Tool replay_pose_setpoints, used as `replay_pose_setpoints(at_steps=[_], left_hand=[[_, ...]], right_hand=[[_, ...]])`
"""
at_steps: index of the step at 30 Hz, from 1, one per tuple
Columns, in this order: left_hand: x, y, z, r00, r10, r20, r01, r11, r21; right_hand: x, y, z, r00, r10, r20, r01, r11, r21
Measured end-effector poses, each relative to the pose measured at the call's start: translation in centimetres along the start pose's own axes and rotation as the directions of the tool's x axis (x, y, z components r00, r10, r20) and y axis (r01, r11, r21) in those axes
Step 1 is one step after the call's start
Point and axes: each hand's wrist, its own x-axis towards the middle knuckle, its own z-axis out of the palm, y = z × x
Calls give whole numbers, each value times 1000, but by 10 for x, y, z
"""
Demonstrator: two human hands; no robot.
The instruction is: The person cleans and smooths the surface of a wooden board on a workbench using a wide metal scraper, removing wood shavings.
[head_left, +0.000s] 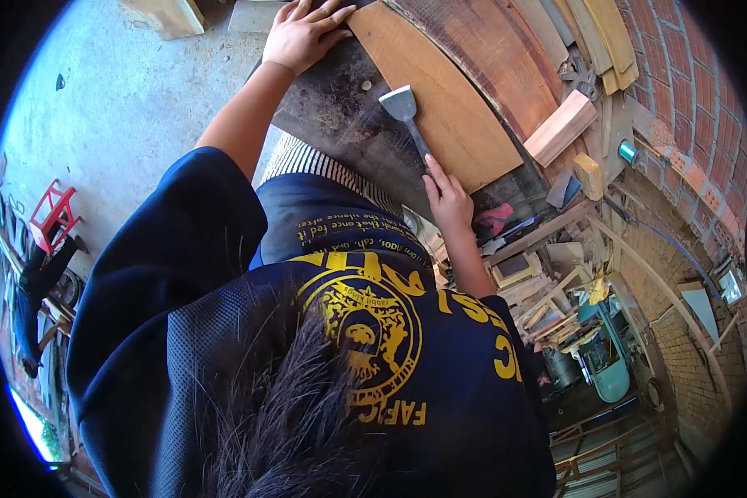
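Note:
My right hand (450, 197) is closed around the handle of a scraper (401, 104) with a wide, pale-edged metal blade. The blade overlaps the left edge of a flat brown wooden board (461, 129), which lies on a dark, stained bench top (332, 104). At the far left end of the board, my left hand (301, 37) lies flat with its fingers spread, fingertips right by the board's corner. A small round pale spot (366, 85) shows on the bench between the hands.
Beyond the board lies a reddish-brown plank (494, 58), with a light wood block (561, 129) on its right. Offcuts (602, 37) line a brick wall (693, 75). A teal machine (610, 369) stands lower right; a red stool (54, 216) and part of another person (29, 311) are far left.

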Motion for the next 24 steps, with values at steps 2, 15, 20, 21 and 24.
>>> replay_pose_setpoints(at_steps=[2, 15, 20, 21, 24], left_hand=[[0, -1, 1, 998, 67, 13, -68, 997, 25], [-1, -2, 5, 988, 33, 153, -42, 998, 57], [0, -2, 3, 981, 61, 186, -73, 996, 58], [0, -1, 2, 980, 57, 188, -69, 996, 58], [1, 0, -1, 981, 52, 187, -61, 997, 42]], right_hand=[[-8, 3, 1, 999, 31, 11, -31, 999, 10], [-64, 58, 8, 999, 31, -12, -31, 999, -22], [21, 1, -4, 988, -65, -138, 63, 998, -20], [21, -1, -4, 988, -61, -140, 59, 998, -18], [14, 1, -3, 994, -25, -109, 23, 1000, -19]])
